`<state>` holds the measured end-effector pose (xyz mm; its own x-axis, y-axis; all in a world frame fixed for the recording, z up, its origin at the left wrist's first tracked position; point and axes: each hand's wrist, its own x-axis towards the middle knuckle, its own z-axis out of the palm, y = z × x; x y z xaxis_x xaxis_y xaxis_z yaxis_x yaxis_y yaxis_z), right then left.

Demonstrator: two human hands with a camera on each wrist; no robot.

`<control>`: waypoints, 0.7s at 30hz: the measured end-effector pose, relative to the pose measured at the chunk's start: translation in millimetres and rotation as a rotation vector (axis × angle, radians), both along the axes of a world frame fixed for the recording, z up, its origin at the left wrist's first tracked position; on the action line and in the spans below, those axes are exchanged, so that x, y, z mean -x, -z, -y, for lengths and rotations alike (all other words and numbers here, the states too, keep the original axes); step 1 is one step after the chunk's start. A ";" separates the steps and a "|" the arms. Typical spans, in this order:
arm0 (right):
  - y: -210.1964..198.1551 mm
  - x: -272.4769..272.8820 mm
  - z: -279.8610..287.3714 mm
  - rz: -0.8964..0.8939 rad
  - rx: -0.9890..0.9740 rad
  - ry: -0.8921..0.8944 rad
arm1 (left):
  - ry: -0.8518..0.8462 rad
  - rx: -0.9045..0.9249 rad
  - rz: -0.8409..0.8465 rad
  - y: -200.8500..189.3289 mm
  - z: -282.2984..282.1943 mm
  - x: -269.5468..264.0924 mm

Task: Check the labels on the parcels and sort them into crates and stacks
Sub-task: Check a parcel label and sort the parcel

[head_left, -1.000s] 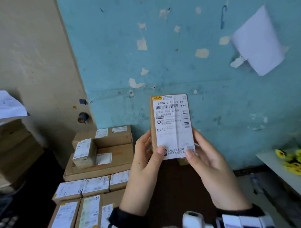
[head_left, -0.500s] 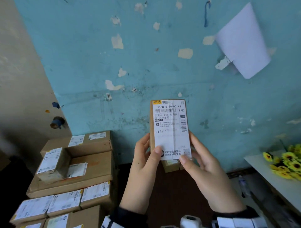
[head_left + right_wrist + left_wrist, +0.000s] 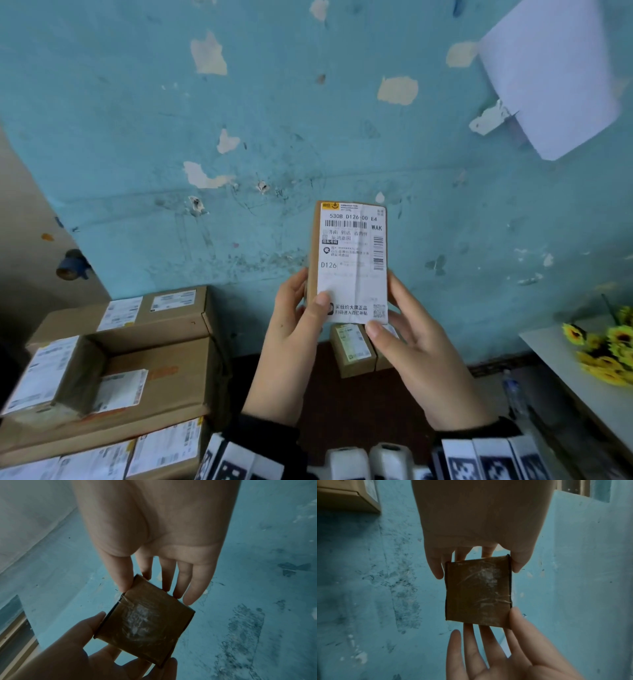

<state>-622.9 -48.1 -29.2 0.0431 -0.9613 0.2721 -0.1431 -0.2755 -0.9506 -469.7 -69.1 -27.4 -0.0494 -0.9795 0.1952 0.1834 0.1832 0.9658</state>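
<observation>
Holding the small parcel [image 3: 346, 260] upright before the blue wall [image 3: 239, 137], I pinched its lower edges with my left hand [image 3: 294, 329] and right hand [image 3: 414, 349], thumbs on the label [image 3: 352, 263]. Against half a second earlier, the grip matched; the stacked boxes [image 3: 113, 370] sat further right in view.

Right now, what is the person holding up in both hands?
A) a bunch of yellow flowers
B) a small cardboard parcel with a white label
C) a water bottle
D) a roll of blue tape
B: the small cardboard parcel is held upright in front of the blue wall, with the left hand and the right hand gripping its lower end; the yellow flowers lie off on the ledge to the right.
</observation>
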 end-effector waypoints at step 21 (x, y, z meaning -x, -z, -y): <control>113.4 34.6 171.8 0.022 -0.403 -0.166 | -0.280 -0.343 -0.004 115.8 133.8 34.6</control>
<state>-657.4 -219.9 -142.6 0.2046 -0.9714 -0.1207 -0.1068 0.1004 -0.9892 -504.3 -202.9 -143.2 0.2272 -0.9632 -0.1439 0.1766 -0.1046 0.9787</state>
